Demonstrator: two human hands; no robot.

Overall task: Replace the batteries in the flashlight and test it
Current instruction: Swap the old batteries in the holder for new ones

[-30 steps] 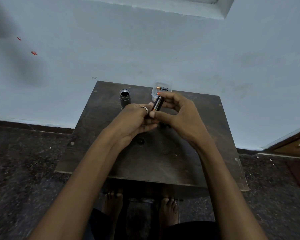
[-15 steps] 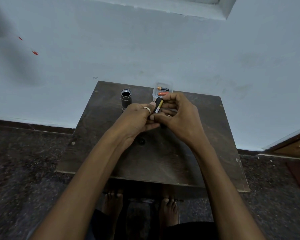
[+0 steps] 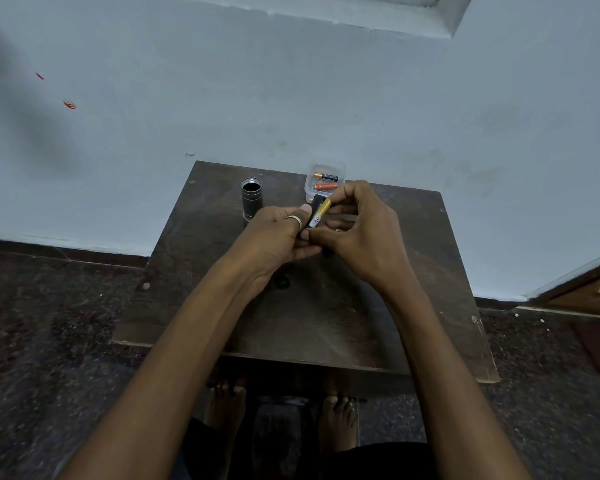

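Batteries are the business of this moment: we are pinching a gold-and-white battery between the thumb and curled fingers of our right hand, its far end showing above the fingertips and its side lying against a black battery holder. Our left hand is gripping that holder from the other side, thumb pressing along it and fingers folding underneath. Behind our hands on the wooden table, the flashlight body is standing upright, open end up, and a clear tray is holding two more batteries.
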